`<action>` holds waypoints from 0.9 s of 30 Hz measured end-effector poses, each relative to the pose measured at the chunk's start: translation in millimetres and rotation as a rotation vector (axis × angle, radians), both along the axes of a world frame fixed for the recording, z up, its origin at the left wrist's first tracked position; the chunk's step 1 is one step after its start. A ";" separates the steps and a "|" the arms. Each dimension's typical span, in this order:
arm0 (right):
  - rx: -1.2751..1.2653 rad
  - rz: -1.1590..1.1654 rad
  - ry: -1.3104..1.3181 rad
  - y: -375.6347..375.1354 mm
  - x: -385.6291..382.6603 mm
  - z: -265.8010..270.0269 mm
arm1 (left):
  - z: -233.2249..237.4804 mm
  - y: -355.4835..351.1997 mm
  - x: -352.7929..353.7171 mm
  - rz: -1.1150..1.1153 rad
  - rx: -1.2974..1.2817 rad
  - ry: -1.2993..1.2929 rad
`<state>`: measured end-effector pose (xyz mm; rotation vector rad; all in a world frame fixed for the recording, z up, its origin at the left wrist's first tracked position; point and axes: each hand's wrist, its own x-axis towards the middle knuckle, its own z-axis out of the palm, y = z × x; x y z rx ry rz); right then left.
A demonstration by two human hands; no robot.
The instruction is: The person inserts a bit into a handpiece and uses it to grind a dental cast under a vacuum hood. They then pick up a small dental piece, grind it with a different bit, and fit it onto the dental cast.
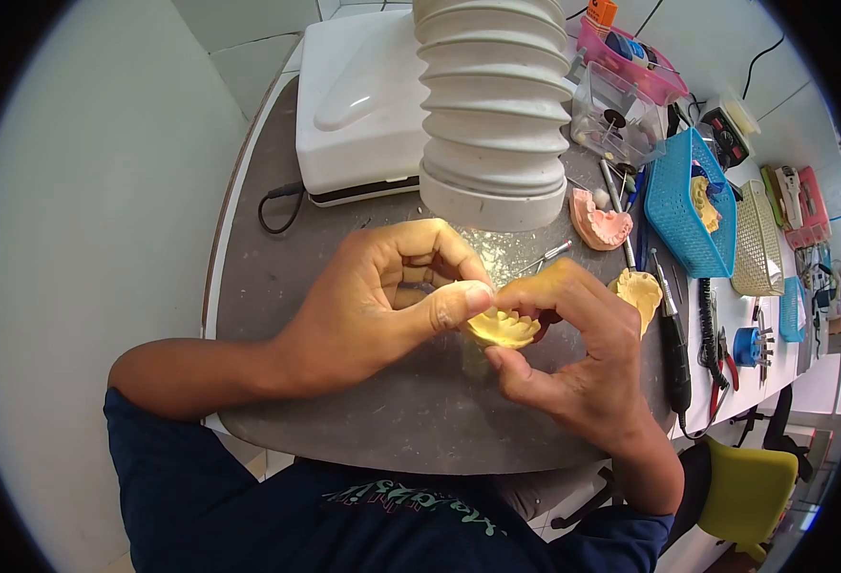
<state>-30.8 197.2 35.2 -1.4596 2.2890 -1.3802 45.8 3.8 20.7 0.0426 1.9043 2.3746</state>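
Note:
In the middle of the head view, a yellow dental cast (pixel 503 329) with a row of teeth is tilted up just above the table. My right hand (pixel 578 334) grips it from the right, thumb at its lower edge and fingers behind. My left hand (pixel 411 286) is closed in a pinch, thumb and index finger meeting at the cast's upper left edge. Whatever lies between those fingertips is too small to make out. Pale dust (pixel 502 256) and a small metal-handled tool (pixel 546 256) lie behind the hands.
A ribbed white suction hose (pixel 492 105) hangs close above the hands. At the back left stands a white machine (pixel 358 105). To the right are a pink cast (pixel 600 222), another yellow cast (pixel 638 294), a blue basket (pixel 673 205) and a black handpiece (pixel 674 358).

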 end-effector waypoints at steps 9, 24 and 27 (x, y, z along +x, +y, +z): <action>-0.043 -0.094 -0.421 -1.8 4.4 -3.3 | -4.7 -0.3 -1.5 0.025 0.025 -0.080; -0.195 -0.155 -0.768 -7.5 5.1 -6.2 | -5.5 -3.4 -2.6 0.047 -0.036 -0.004; -0.191 -0.156 -0.775 -7.5 5.0 -6.3 | -3.9 -2.9 -2.7 0.048 -0.019 -0.033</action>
